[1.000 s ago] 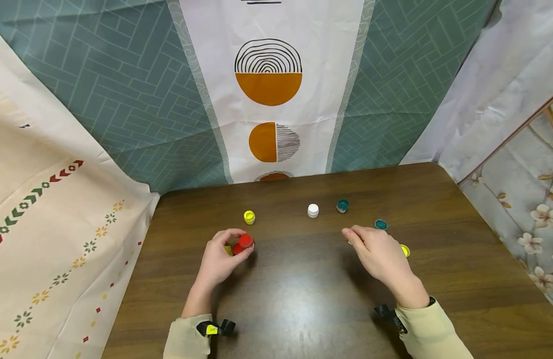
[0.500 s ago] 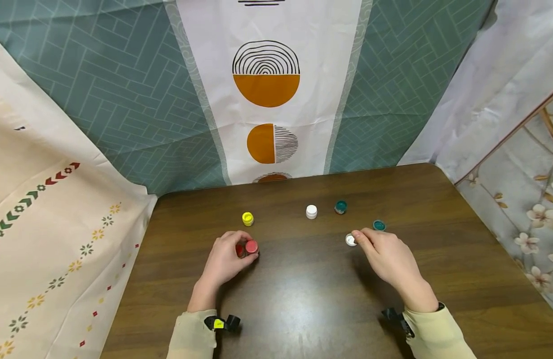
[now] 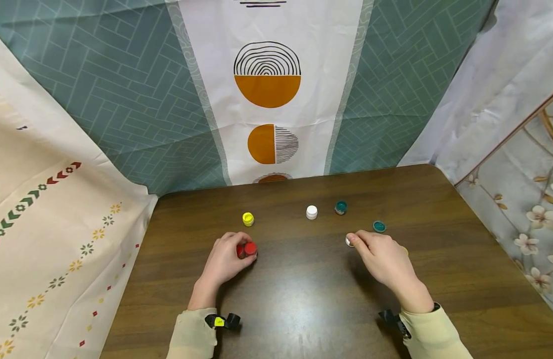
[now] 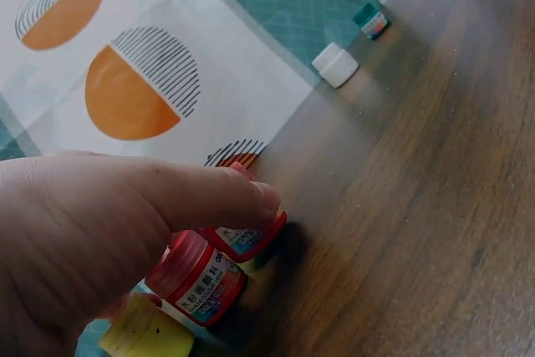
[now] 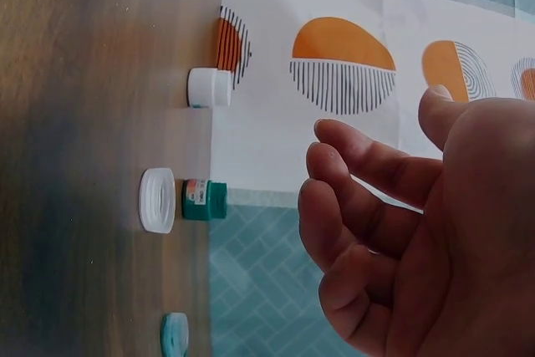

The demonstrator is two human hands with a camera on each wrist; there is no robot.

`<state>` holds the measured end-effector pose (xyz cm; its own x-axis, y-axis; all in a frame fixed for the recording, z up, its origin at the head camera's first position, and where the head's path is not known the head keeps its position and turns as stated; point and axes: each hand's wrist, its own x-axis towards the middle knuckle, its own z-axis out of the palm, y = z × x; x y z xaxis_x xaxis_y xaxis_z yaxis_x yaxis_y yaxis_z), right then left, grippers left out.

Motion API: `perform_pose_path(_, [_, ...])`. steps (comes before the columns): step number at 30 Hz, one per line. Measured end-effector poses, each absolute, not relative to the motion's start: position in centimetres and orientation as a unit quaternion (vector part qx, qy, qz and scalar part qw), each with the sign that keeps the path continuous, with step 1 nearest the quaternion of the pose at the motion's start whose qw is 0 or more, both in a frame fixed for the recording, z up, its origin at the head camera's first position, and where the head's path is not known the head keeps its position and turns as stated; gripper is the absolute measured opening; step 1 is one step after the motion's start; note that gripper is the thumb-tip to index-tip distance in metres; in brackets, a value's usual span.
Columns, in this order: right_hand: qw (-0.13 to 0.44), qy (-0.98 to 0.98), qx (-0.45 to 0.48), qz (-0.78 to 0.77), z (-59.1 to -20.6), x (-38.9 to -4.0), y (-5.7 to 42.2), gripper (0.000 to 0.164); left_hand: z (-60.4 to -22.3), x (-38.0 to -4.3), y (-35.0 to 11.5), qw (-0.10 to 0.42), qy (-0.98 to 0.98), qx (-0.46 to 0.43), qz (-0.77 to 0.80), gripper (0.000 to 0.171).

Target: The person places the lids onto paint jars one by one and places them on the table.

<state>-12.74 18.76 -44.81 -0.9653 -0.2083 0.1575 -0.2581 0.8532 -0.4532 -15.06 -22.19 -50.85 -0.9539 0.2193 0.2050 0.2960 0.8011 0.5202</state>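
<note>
My left hand (image 3: 224, 267) grips a red paint jar (image 4: 247, 236) between thumb and fingers, upright on or close over the table. Right beside it stands a second red paint jar (image 4: 201, 282), partly covered by the hand. A yellow jar (image 4: 149, 330) shows past that one in the left wrist view; the hand hides it from the head view. My right hand (image 3: 384, 257) hovers over the table with loosely bent fingers and nothing between them. Below its thumb tip lies a white lid (image 3: 348, 241), seen apart from the fingers in the right wrist view.
Toward the back of the brown table (image 3: 294, 299) stand a yellow jar (image 3: 248, 219), a white jar (image 3: 312, 212) and a green jar (image 3: 341, 208). A green lid (image 3: 379, 227) lies beyond my right hand, which mostly covers a yellow lid (image 3: 406, 251). Patterned cloth (image 3: 169, 124) hangs behind.
My left hand has moved slightly right with the red jar, lowering it beside the other red one. The white lid, mostly hidden under my right hand earlier, now shows.
</note>
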Motion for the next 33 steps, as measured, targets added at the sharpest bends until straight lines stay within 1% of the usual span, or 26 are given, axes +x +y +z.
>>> perform_pose_path(5, [0.059,-0.957,0.137,0.249,-45.0,-12.8,18.6,0.038,-51.0,-15.0,-22.2,0.063,-0.948,-0.134,-0.281,0.038])
perform_pose_path(16, [0.05,-0.955,0.141,0.255,-45.0,-12.7,18.4,0.042,-51.1,-14.8,-22.3,0.062,-0.948,-0.132,-0.281,0.04])
perform_pose_path(20, [0.053,-0.956,0.143,0.251,-44.9,-12.7,18.4,0.041,-50.9,-14.7,-22.6,0.053,-0.947,-0.139,-0.285,0.045])
perform_pose_path(23, [0.048,-0.956,0.138,0.254,-44.7,-12.8,18.5,0.041,-50.5,-14.7,-22.6,0.051,-0.942,-0.14,-0.301,0.054])
perform_pose_path(26, [0.042,-0.954,0.135,0.265,-44.4,-13.0,19.0,0.039,-50.0,-15.2,-22.3,0.065,-0.935,-0.103,-0.334,0.061])
perform_pose_path(29, [0.046,-0.952,0.126,0.275,-43.9,-13.3,19.9,0.033,-49.6,-16.4,-21.8,0.078,-0.924,-0.03,-0.373,0.065])
perform_pose_path(33, [0.052,-0.954,0.101,0.279,-43.2,-13.6,21.3,0.03,-49.4,-18.1,-21.2,0.061,-0.918,0.061,-0.388,0.07])
